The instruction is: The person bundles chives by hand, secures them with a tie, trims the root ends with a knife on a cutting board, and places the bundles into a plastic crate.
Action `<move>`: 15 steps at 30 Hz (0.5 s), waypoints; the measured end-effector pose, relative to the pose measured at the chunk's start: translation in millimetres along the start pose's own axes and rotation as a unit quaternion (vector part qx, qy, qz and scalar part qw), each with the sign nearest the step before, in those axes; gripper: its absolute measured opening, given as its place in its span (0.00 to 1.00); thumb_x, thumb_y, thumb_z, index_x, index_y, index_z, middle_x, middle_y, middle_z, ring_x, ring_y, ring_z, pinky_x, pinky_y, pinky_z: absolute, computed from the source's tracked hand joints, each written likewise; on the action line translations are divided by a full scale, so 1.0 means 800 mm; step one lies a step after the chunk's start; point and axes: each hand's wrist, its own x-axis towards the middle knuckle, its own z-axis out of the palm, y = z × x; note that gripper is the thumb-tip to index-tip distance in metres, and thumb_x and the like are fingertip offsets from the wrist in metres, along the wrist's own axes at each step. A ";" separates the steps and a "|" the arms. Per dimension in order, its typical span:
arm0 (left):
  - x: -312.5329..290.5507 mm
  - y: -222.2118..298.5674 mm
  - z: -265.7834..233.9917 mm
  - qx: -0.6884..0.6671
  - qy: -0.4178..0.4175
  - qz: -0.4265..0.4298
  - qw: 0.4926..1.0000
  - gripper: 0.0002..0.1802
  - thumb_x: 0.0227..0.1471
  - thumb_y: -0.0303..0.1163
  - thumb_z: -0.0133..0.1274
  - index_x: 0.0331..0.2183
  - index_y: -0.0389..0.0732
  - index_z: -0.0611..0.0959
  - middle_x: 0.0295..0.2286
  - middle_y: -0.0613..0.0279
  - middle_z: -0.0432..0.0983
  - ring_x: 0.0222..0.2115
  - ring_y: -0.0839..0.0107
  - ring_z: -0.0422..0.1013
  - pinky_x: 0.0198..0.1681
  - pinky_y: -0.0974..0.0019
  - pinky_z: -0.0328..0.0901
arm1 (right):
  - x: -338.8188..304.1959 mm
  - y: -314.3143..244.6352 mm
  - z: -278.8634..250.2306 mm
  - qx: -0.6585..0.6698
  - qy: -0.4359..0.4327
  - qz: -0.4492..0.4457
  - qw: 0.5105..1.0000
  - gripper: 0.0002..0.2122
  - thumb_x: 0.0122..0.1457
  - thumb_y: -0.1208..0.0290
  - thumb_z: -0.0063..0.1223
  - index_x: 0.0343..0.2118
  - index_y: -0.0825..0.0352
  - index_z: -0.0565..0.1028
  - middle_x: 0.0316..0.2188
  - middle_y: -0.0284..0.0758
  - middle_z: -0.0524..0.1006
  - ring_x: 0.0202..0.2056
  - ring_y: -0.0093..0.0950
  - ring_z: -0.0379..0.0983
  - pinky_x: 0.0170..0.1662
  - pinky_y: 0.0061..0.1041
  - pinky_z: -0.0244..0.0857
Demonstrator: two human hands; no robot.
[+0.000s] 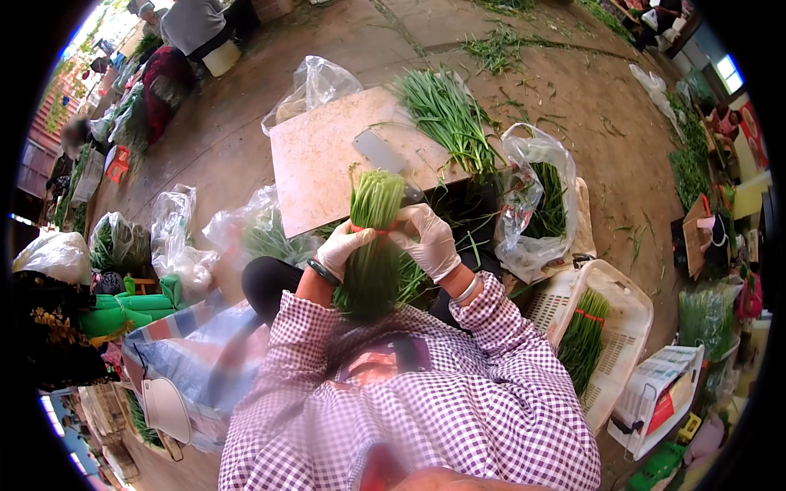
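Note:
A thick bundle of chives [372, 278] stands upright in front of my chest, its pale cut ends at the top. A red band [381, 231] runs round it below those ends. My gloved left hand [344, 248] is closed on the bundle's left side, the thumb at the band. From the right, my gloved right hand [427, 242] pinches the band against the stalks; its fingertips are partly hidden. Beyond the bundle, a cleaver [379, 153] lies on a pale board [319, 164]. Loose chives [446, 114] are heaped over the board's far right corner.
An open plastic bag [532, 237] of greens stands at my right, near a white crate [626, 315] holding a banded bundle [583, 335]. Clear bags [176, 237] and a striped woven sack [217, 352] sit at my left. A seated person [192, 29] is at the far left.

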 end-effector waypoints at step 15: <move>-0.040 0.000 0.078 0.263 0.101 0.228 0.932 0.26 0.35 0.27 0.70 0.41 0.38 0.79 0.39 0.65 0.77 0.39 0.76 0.72 0.45 0.70 0.68 | -0.028 -0.010 -0.023 0.035 -0.084 0.000 0.996 0.07 0.56 0.69 0.57 0.35 0.65 0.75 0.26 0.35 0.74 0.28 0.29 0.73 0.31 0.28 0.66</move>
